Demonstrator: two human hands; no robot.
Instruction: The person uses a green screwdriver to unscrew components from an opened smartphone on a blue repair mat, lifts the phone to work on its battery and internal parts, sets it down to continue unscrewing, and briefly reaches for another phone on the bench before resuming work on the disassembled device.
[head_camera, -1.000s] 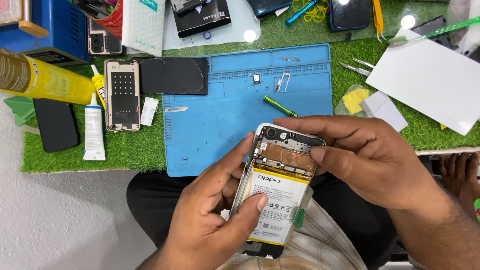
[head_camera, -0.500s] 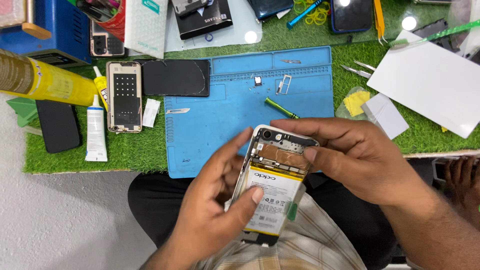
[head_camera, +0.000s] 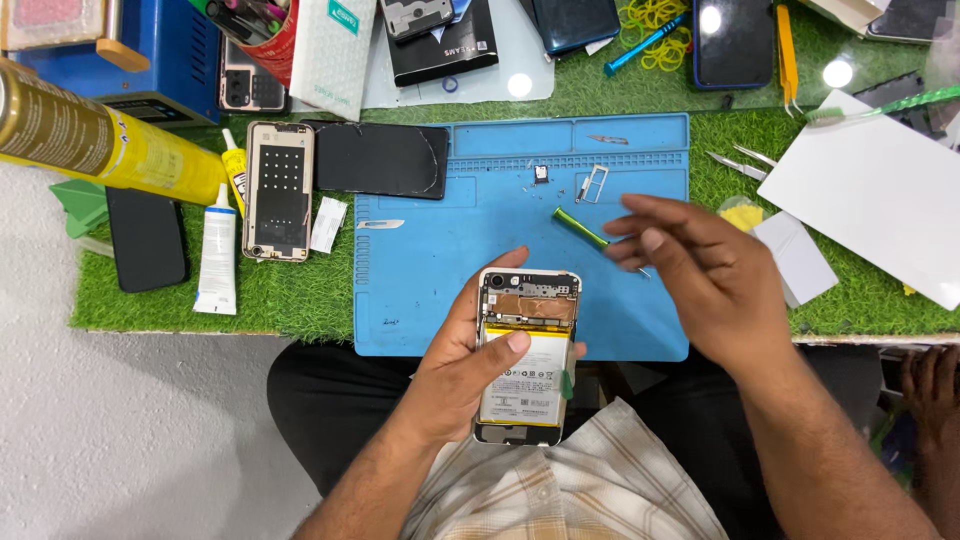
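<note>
At six o'clock of the blue mat (head_camera: 430, 290), over the person's lap, the left hand (head_camera: 462, 365) grips one opened phone (head_camera: 527, 355), back cover off, its white battery (head_camera: 527, 385) and copper-coloured board showing; the thumb presses on the battery's top edge and the fingers wrap the phone's left side. At two o'clock from the phone, the right hand (head_camera: 700, 275) hovers over the mat, fingers loosely spread and holding nothing, their tips just beside one green screwdriver (head_camera: 582, 229). On the mat at twelve o'clock lie one small tray (head_camera: 593, 183) and one scalpel blade (head_camera: 381, 224) toward ten. Left of the mat, on the green turf, lie one phone frame (head_camera: 279, 190), one black panel (head_camera: 380, 160), one white tube (head_camera: 217, 250) and one black phone (head_camera: 147, 238). Two tweezers (head_camera: 742, 162) lie at two o'clock, near one white sheet (head_camera: 880, 195).
</note>
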